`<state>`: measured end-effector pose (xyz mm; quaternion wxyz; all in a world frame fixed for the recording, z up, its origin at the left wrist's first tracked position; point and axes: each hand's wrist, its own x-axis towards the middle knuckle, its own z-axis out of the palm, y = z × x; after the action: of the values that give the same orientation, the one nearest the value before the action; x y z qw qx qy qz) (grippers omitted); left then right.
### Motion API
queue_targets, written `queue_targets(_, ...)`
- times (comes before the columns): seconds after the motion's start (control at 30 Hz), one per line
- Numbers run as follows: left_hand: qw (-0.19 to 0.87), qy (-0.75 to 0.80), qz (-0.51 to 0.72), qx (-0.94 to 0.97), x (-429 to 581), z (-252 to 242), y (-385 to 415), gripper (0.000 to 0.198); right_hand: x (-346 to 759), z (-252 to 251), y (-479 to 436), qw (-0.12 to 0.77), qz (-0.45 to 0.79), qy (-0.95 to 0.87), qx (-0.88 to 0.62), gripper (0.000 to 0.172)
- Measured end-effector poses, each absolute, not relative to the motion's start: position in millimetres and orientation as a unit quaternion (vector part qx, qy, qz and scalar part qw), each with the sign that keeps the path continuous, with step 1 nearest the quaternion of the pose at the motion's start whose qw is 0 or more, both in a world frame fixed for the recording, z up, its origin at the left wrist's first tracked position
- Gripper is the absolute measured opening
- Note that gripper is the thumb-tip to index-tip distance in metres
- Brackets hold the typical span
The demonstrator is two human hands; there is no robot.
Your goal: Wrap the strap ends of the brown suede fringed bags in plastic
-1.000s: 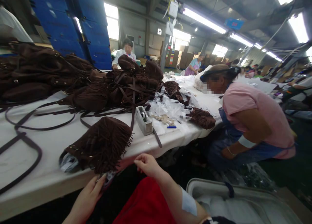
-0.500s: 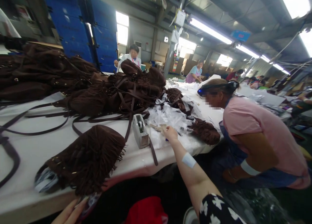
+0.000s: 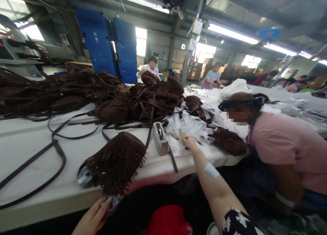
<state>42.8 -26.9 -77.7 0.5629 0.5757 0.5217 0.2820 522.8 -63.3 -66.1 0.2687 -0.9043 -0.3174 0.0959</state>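
A dark brown fringed bag (image 3: 120,160) lies on its side at the table's front edge, with grey plastic stuffing (image 3: 84,176) showing at its opening. My left hand (image 3: 93,214) is closed at the bag's near edge, beside a shiny greyish piece (image 3: 113,202) that sticks out there. What exactly its fingertips grip is partly hidden. Reaching forward, my right hand (image 3: 190,143) pinches a flat tan tag (image 3: 182,135) above a heap of white and clear plastic pieces (image 3: 189,124). A grey tape dispenser (image 3: 160,141) stands between that hand and the bag.
Piled brown bags (image 3: 153,98) with long straps cover the back and left of the white table (image 3: 30,166). Another fringed bag (image 3: 228,140) lies on the right, before a co-worker in a pink shirt (image 3: 288,136). A loose strap end (image 3: 173,160) hangs over the front edge.
The view has turned left, so everything sits further right in the picture. My right hand still pinches a tan tag, now raised more upright. My left hand stays at the bag's edge.
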Motion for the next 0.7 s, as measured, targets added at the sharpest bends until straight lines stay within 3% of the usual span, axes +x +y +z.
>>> queue_targets(0.43, 0.642, 0.538, 0.187, 0.514, 12.5, -72.3, -16.9, 0.061, 453.5, -78.6, -127.2, 0.15, 0.034, -0.333, -0.93, 0.026)
queue_targets(0.7, 0.653, 0.553, 0.204, 0.476, 17.8, -63.5, -16.8, 0.072, 445.2, -74.3, -121.0, 0.095, -0.016, -0.38, -0.92, 0.027)
